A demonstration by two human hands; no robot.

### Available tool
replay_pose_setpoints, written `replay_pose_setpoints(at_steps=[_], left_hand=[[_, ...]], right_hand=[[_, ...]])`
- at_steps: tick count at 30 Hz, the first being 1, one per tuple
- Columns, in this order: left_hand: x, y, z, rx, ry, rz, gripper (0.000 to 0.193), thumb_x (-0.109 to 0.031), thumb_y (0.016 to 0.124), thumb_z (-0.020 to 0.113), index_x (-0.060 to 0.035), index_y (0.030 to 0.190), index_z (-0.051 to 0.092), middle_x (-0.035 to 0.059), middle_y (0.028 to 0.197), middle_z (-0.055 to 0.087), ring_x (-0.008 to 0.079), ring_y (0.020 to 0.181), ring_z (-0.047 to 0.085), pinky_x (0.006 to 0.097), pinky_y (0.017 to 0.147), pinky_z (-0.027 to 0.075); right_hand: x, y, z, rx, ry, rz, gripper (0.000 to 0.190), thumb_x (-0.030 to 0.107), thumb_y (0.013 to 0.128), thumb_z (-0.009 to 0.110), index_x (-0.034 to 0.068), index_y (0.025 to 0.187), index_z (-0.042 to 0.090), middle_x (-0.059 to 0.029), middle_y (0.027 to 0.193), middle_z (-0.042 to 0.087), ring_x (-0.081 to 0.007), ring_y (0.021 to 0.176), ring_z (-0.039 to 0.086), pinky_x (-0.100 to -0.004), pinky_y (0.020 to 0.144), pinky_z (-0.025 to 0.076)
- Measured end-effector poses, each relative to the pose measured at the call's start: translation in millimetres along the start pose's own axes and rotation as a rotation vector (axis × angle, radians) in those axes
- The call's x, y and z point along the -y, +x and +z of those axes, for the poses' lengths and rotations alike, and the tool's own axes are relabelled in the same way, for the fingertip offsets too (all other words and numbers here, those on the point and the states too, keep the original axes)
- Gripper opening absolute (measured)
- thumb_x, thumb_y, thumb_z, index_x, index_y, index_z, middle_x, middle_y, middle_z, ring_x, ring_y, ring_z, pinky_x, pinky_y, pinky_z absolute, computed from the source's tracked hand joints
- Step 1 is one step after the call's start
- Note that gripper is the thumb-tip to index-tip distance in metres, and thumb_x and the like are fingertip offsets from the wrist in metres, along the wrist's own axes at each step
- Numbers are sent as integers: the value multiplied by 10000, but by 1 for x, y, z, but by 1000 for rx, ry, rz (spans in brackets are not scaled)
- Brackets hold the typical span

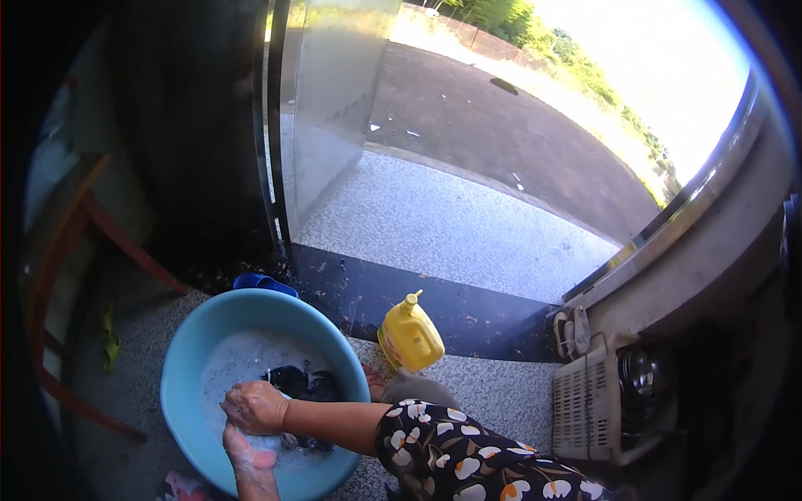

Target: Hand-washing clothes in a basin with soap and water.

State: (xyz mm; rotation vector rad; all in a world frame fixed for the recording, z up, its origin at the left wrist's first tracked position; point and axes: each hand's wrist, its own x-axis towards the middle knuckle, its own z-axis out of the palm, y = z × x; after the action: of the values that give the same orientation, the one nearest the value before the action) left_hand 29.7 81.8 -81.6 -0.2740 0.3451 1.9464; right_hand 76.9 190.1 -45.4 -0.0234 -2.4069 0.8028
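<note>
Before me stands a round light-blue plastic basin (250, 307) holding foamy soapy water (235, 357). Inside it my right hand (255, 407) is curled into a fist, its knuckles wet with suds. My left hand (247, 448) meets it from below, with foam on the thumb and palm. A pale wet cloth (266, 441) shows partly between the two hands; the fingers hide most of it. Dark wet fabric (304, 382) lies in the water just beyond and beside my right wrist. My right arm wears a dark floral sleeve (463, 451).
A yellow plastic jug (411, 335) stands right of the basin, by my bare foot (374, 382). Behind the basin is a blue slipper (264, 283). A wooden chair (94, 206) is at left. At right are a plastic crate (586, 407) with metalware and pale shoes (571, 332) near the doorway.
</note>
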Motion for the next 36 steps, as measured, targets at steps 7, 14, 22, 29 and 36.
replay_pose_setpoints(at_steps=[7,14,22,29,36], left_hand=[[-1,1,1,-26,27,48,431,-352,915,421,-90,1257,414,135,1231,475,271,1129,484,439,977,365],[11,-36,89,-296,324,122,363,-368,884,480,-42,1021,565,131,1007,595,294,969,578,463,872,439],[-22,-38,89,-151,533,312,234,-218,875,587,-4,961,546,76,887,602,180,823,586,340,786,471],[-5,-28,47,-300,415,251,440,-334,929,471,27,1180,449,102,1053,549,208,998,543,335,924,418],[-15,-30,-15,356,154,238,355,-424,939,383,-93,1033,473,72,983,525,174,952,539,294,860,434]], right_hand=[[93,-22,4,383,216,-166,243,223,788,474,3,708,538,-182,778,554,-268,728,568,-360,611,458],[-13,10,-1,174,302,494,325,330,839,519,30,803,637,-186,746,604,-361,703,588,-436,691,466],[-27,18,-66,434,1094,908,222,75,669,717,38,827,565,-81,719,604,-150,605,583,-248,555,482],[25,34,-40,220,958,577,122,-4,673,558,36,782,518,-120,770,585,-243,692,612,-359,647,524],[72,15,4,-42,307,-180,149,149,730,651,37,676,568,-129,617,533,-290,534,565,-341,516,490]])
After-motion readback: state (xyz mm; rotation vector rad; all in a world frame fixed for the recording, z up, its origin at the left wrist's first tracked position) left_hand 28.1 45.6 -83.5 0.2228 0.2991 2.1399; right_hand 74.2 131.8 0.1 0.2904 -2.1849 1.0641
